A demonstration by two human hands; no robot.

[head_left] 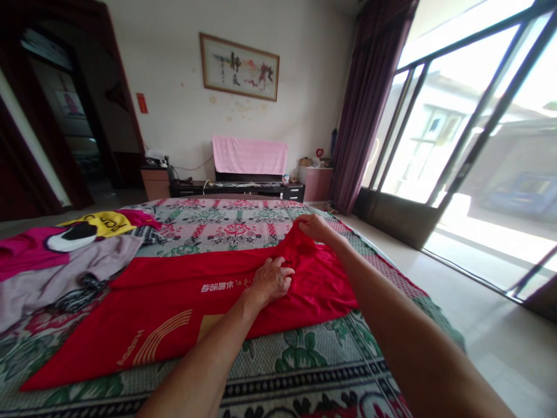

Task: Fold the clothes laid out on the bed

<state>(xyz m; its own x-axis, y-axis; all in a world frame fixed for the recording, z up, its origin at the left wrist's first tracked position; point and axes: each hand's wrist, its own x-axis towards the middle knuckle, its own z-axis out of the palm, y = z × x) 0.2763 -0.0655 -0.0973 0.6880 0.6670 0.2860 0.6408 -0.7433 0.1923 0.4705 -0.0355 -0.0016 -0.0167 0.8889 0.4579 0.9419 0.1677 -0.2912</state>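
A bare strip of patterned bedspread (304, 360) lies along the bed's near edge, with open floor (478, 331) to the right. The red shirt (174, 313) lies flat across the bed, its long axis left to right. The left hand (270, 280) pinches its bunched middle with curled fingers. The right hand (314, 226) is closed on its raised far-right edge. A pile of clothes (65, 261) lies to the left, with clear bedspread beyond.

Red shirt (174, 307) with white lettering and gold stripes lying spread flat across floral bedspread (304, 360), right end bunching and lifting off surface.
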